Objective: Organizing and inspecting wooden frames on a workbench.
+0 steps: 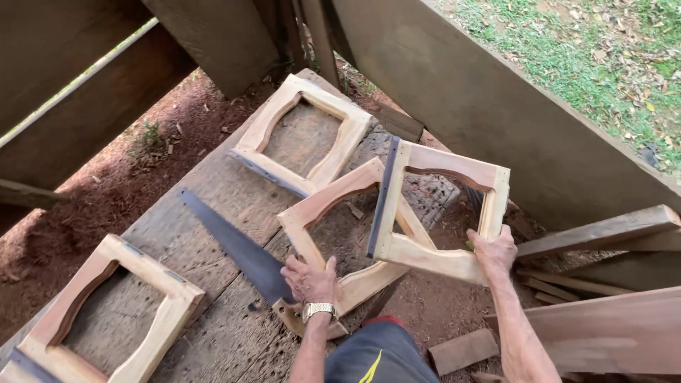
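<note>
Workbench [206,213]: left hand [310,280] covers saw handle [294,315].

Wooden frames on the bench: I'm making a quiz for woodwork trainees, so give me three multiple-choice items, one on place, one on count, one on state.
1. Where does the handsaw lie?
A. on the plank bench
B. on the grass
C. against the wall

2. How many wooden frames show?
A. two
B. four
C. six

3. How is the frame in the right hand held?
A. flat on the bench
B. raised, tilted
C. on the ground

Answers: 1 A, its blade rests on the planks. 2 B, three on the bench, one lifted. 3 B, it tilts above another frame, which the left hand presses.
</note>
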